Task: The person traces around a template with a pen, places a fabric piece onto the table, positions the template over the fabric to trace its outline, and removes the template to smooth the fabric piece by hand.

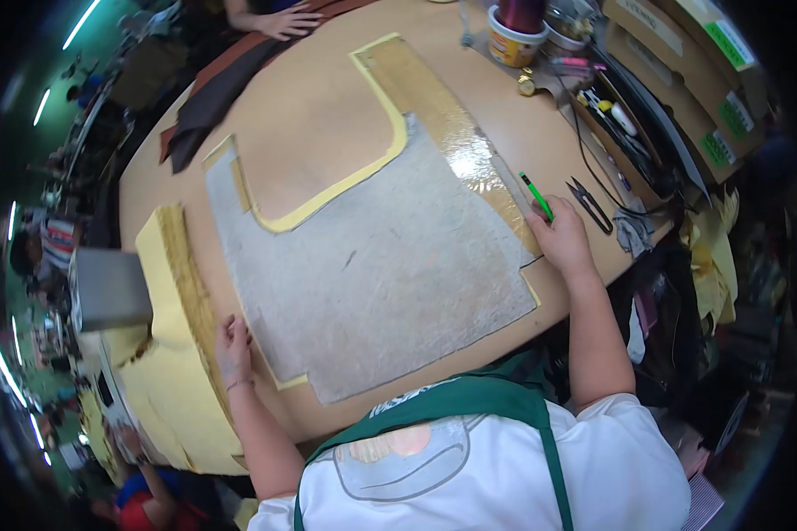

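A large grey sheet of leather-like material [372, 274], with a deep curved cutout, lies flat on the tan table in front of me. Under it a yellow-edged pattern [328, 193] shows along the cutout, and its strip covered in shiny clear tape [456, 142] reaches to the upper right. My right hand [562, 237] is closed on a slim green pen [536, 196], at the right edge of the pattern. By the sheet's lower left edge, my left hand [233, 350] has its fingers curled together; whatever is between them cannot be made out.
Black thread snips [591, 205] lie right of my right hand, near a grey cloth [633, 232]. A tool box [624, 133], tub [514, 40] and cardboard boxes [682, 71] stand upper right. Yellow sheets [173, 380] lie left. Another person's hand [288, 22] rests beside dark brown pieces [212, 111].
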Motion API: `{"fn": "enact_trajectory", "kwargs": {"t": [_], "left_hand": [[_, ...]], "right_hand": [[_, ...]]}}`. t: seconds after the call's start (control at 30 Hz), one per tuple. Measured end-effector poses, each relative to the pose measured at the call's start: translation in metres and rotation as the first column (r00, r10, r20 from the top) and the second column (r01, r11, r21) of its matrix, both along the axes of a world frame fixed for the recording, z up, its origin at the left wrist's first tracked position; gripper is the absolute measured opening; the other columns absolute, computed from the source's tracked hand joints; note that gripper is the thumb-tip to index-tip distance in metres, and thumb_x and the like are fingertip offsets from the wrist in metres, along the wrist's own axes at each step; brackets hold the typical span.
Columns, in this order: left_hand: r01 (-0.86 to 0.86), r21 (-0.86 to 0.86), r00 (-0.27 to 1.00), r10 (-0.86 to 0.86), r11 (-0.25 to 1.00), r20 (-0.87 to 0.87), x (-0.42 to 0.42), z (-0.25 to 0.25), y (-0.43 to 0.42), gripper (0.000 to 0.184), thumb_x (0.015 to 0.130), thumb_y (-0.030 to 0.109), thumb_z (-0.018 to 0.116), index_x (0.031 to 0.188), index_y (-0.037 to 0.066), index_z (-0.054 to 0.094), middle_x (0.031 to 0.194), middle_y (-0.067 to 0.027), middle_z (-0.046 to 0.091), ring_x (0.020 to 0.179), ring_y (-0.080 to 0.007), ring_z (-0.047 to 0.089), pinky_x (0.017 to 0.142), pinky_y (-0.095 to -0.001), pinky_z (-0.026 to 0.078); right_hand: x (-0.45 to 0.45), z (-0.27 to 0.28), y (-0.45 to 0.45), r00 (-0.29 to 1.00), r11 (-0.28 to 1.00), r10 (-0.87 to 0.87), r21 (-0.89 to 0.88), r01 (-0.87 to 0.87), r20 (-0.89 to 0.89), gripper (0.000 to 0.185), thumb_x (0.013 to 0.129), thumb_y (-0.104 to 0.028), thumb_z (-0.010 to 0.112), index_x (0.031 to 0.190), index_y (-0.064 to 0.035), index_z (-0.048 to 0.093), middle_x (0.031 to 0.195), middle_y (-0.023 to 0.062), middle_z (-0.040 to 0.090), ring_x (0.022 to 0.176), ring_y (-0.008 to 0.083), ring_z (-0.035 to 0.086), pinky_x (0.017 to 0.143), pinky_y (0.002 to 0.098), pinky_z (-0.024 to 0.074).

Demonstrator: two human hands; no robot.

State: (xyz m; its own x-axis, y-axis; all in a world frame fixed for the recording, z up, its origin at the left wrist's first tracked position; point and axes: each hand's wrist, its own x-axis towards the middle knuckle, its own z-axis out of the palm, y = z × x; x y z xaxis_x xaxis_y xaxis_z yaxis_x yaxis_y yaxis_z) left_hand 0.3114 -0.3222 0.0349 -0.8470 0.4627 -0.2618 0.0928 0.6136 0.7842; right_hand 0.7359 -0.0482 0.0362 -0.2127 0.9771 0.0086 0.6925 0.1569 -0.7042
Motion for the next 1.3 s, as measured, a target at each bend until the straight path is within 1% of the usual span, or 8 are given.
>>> {"fn": "enact_trajectory", "kwargs": {"t": [0.23, 0.43, 0.53, 0.63, 0.83, 0.93, 1.13, 1.3], "left_hand": [[0.057, 0.008, 0.955, -0.052, 0.998, -0.292, 0.013, -0.018, 0.008, 0.035, 0.08, 0.027, 0.058, 0.096, -0.003, 0.056, 0.076, -0.0036, 0.055, 0.069, -0.0097, 0.049, 0.065, -0.0226, 0.041], [-0.118, 0.386, 0.976, 0.035, 0.915, 0.216, 0.006, -0.023, -0.006, 0.033, 0.079, 0.026, 0.058, 0.093, -0.004, 0.054, 0.078, -0.0072, 0.056, 0.072, -0.0161, 0.051, 0.068, -0.0274, 0.043], [0.047, 0.089, 0.898, -0.003, 0.995, -0.44, 0.011, -0.037, -0.009, 0.03, 0.078, 0.021, 0.059, 0.091, -0.005, 0.053, 0.084, -0.0137, 0.058, 0.077, -0.0249, 0.055, 0.073, -0.0318, 0.044], [0.002, -0.175, 0.716, -0.123, 0.985, -0.687, 0.045, -0.017, 0.004, 0.026, 0.076, 0.016, 0.059, 0.088, -0.005, 0.052, 0.086, -0.0191, 0.057, 0.08, -0.0315, 0.055, 0.074, -0.0348, 0.044], [0.089, -0.318, 0.92, -0.2, 0.944, -0.336, 0.056, -0.009, 0.015, 0.016, 0.077, 0.01, 0.054, 0.088, 0.0, 0.049, 0.092, -0.0203, 0.053, 0.087, -0.0359, 0.051, 0.076, -0.0395, 0.042], [0.064, -0.307, 0.839, -0.218, 0.95, -0.499, 0.063, -0.01, 0.013, 0.01, 0.077, 0.009, 0.054, 0.085, 0.002, 0.05, 0.091, -0.0174, 0.053, 0.084, -0.036, 0.051, 0.075, -0.0396, 0.042], [0.066, -0.282, 0.761, -0.231, 0.957, -0.606, 0.059, -0.011, 0.008, 0.025, 0.076, 0.011, 0.056, 0.1, 0.016, 0.057, 0.105, -0.0087, 0.048, 0.101, -0.0281, 0.043, 0.081, -0.0427, 0.039], [0.11, -0.222, 0.771, -0.224, 0.969, -0.596, 0.047, -0.027, 0.002, 0.03, 0.076, 0.012, 0.056, 0.104, 0.022, 0.059, 0.114, -0.0075, 0.044, 0.111, -0.0273, 0.036, 0.086, -0.0444, 0.035]], "right_hand": [[-0.006, -0.012, 0.012, 0.991, 0.986, 0.019, -0.161, -0.04, -0.13, 0.029, 0.073, -0.024, 0.064, 0.083, 0.0014, 0.054, 0.064, 0.0074, 0.051, 0.058, 0.0155, 0.049, 0.055, 0.0293, 0.0407], [0.021, 0.007, -0.006, 0.977, 0.997, 0.078, -0.008, -0.081, -0.199, 0.029, 0.071, -0.022, 0.066, 0.082, 0.002, 0.053, 0.065, 0.005, 0.048, 0.061, 0.011, 0.045, 0.056, 0.0248, 0.0385], [0.052, -0.008, -0.001, 0.995, 0.993, 0.092, 0.078, -0.088, -0.049, 0.028, 0.071, -0.019, 0.065, 0.087, 0.0006, 0.054, 0.066, 0.008, 0.051, 0.061, 0.0154, 0.049, 0.058, 0.0283, 0.0408], [0.049, -0.006, -0.009, 0.996, 0.994, 0.026, 0.107, -0.035, 0.081, 0.035, 0.071, -0.026, 0.065, 0.091, 0.0004, 0.054, 0.068, 0.013, 0.055, 0.061, 0.0227, 0.054, 0.059, 0.0326, 0.0428], [0.034, -0.008, -0.012, 0.976, 0.977, -0.1, 0.204, 0.06, 0.194, 0.048, 0.067, -0.038, 0.067, 0.091, 0.0006, 0.054, 0.072, 0.0166, 0.057, 0.065, 0.0287, 0.055, 0.061, 0.0354, 0.043], [0.034, -0.01, -0.01, 0.974, 0.979, -0.096, 0.198, 0.055, 0.205, 0.049, 0.065, -0.037, 0.069, 0.09, 0.0015, 0.053, 0.074, 0.016, 0.057, 0.067, 0.0268, 0.056, 0.061, 0.0346, 0.0431], [0.047, -0.002, 0.006, 0.923, 0.979, -0.021, -0.194, -0.058, -0.383, 0.033, 0.07, -0.011, 0.068, 0.095, 0.0005, 0.05, 0.082, 0.0079, 0.058, 0.076, 0.0145, 0.057, 0.063, 0.0258, 0.0446], [0.048, 0.035, 0.01, 0.748, 0.837, 0.04, -0.386, -0.387, -0.663, 0.048, 0.071, 0.0, 0.062, 0.114, 0.0007, 0.042, 0.098, 0.0086, 0.056, 0.085, 0.0147, 0.056, 0.076, 0.0257, 0.0449]]}}
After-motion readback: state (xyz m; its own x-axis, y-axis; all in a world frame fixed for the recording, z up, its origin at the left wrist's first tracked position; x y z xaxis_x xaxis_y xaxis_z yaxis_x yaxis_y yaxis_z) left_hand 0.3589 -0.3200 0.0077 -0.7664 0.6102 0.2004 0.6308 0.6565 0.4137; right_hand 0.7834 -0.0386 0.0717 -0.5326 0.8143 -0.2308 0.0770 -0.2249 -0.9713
